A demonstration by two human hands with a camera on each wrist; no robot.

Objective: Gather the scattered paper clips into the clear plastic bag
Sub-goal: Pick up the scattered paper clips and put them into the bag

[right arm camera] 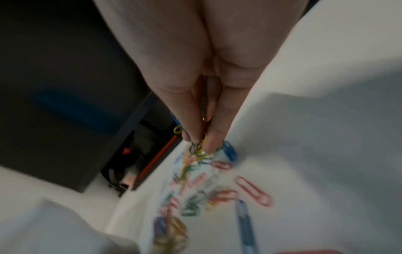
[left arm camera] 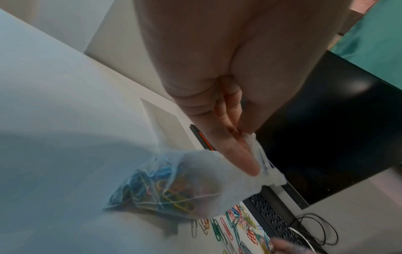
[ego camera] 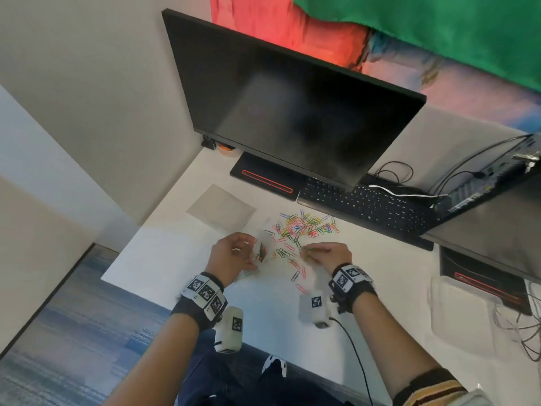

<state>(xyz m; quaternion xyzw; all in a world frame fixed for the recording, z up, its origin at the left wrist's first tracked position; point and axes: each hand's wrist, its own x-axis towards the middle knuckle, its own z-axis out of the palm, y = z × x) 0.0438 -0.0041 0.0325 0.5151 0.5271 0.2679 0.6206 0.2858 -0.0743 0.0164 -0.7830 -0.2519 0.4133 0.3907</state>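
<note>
Coloured paper clips (ego camera: 304, 227) lie scattered on the white desk (ego camera: 181, 259) in front of the keyboard, with several trailing toward me. My left hand (ego camera: 234, 256) holds the clear plastic bag (ego camera: 259, 253) by its rim; the left wrist view shows the bag (left arm camera: 174, 187) hanging from the fingers with several clips inside. My right hand (ego camera: 319, 254) pinches a small bunch of clips (right arm camera: 196, 149) at the near edge of the pile, fingertips pressed together. Loose clips (right arm camera: 253, 190) lie just below the hand, blurred.
A black monitor (ego camera: 292, 106) and its base (ego camera: 263, 178) stand behind the pile, with a black keyboard (ego camera: 366, 205) at right. A grey square pad (ego camera: 221, 208) lies at left. Cables (ego camera: 395, 171) and a dark computer case (ego camera: 491, 177) sit at right.
</note>
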